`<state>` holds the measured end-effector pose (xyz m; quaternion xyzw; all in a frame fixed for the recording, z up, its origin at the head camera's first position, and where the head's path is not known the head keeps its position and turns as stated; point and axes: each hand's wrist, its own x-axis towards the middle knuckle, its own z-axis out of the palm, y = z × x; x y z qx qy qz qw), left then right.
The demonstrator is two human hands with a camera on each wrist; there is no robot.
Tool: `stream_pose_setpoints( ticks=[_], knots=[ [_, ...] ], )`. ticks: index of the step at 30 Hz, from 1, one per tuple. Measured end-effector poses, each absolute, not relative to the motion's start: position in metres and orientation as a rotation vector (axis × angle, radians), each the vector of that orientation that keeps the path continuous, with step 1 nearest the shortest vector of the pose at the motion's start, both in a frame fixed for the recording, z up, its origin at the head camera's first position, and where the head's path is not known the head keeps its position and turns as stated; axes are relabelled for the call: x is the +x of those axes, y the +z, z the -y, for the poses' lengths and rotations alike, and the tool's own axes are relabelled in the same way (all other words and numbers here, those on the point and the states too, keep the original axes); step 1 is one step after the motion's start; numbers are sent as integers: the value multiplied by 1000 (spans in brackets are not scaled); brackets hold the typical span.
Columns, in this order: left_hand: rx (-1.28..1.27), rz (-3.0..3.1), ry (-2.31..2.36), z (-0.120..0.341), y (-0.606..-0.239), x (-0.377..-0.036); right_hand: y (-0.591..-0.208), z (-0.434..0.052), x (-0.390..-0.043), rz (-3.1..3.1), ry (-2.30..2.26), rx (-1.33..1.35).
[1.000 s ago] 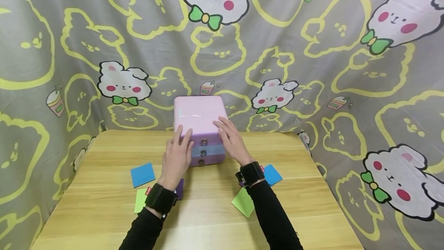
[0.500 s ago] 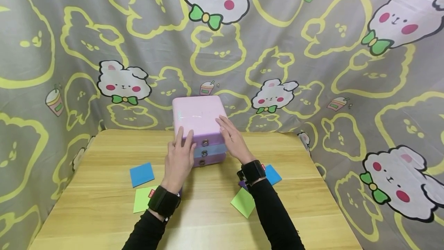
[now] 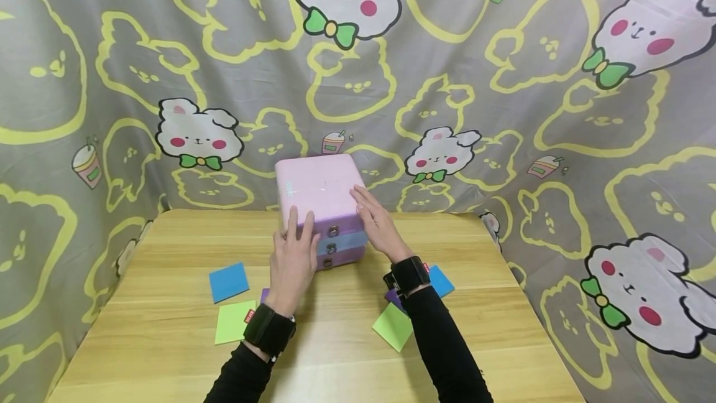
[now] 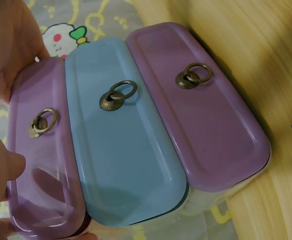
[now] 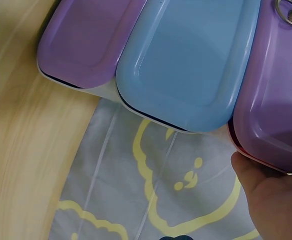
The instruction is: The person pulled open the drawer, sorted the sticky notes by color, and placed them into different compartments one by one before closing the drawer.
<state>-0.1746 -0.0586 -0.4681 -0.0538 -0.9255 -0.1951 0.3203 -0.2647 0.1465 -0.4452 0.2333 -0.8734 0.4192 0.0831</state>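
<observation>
Head view: a small pink drawer box stands at the far middle of the wooden table, at 12 o'clock from the person. It has 3 drawer fronts stacked, purple, blue, purple, each with a ring pull. Left hand lies against the box's left front corner, fingers straight and together, tips on the top edge. Right hand rests flat against the right side, fingers straight. Neither hand curls around anything. Paper squares lie on the table: a blue square and a green square at 9 o'clock of the left wrist, another green square at 6 o'clock of the right wrist.

Left wrist view: blue drawer sits between the 2 purple ones, all closed; fingertips touch the top drawer's edge.

Right wrist view: the palm touches the box's corner beside the top purple drawer; finger pose cannot be told here.
</observation>
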Motion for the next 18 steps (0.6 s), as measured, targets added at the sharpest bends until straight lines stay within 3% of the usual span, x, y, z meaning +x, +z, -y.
stream_pose_setpoints(
  ticks=[18],
  knots=[
    [-84, 2462, -482, 44, -467, -170, -447, -152, -273, 2581, 1352, 693]
  ],
)
